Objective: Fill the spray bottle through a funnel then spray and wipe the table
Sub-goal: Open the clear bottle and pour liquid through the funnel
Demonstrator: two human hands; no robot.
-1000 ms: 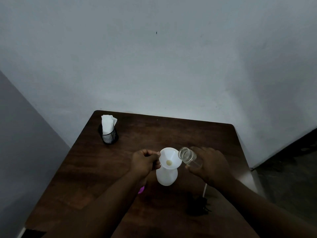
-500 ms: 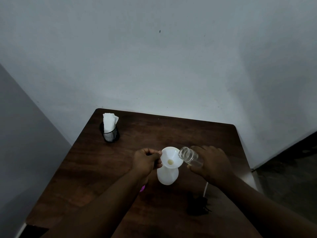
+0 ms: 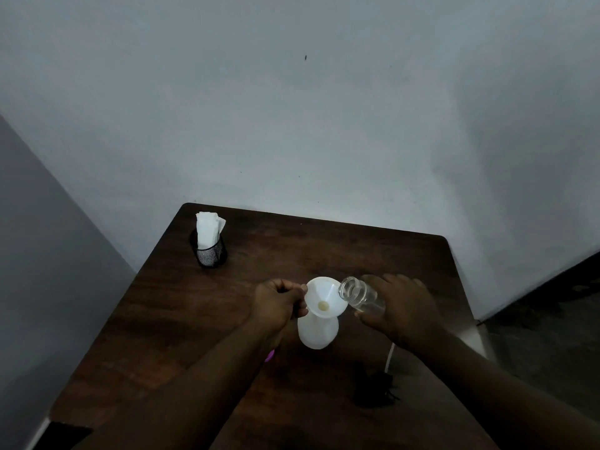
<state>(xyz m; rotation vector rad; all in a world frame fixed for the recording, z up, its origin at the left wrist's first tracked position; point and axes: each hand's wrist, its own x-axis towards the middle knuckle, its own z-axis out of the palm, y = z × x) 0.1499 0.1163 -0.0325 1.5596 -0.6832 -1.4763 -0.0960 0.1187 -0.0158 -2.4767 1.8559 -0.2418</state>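
A white spray bottle body [image 3: 317, 332] stands on the dark wooden table [image 3: 201, 319] with a white funnel [image 3: 324, 297] seated in its neck. My left hand [image 3: 276, 303] pinches the funnel's left rim. My right hand [image 3: 406, 310] holds a clear glass jar [image 3: 358, 293] tilted on its side, its open mouth over the funnel's right rim. A little liquid lies at the funnel's throat. A pink object [image 3: 270, 355] peeks out under my left wrist.
A black mesh cup [image 3: 211, 253] with white paper napkins [image 3: 207, 227] stands at the table's far left corner. A dark object with a white tube [image 3: 376, 384] lies near my right forearm. Walls stand close behind and left; floor lies to the right.
The hands, jar and funnel hold nearly the same pose; the jar stays tipped over the funnel. Only the view has shifted slightly.
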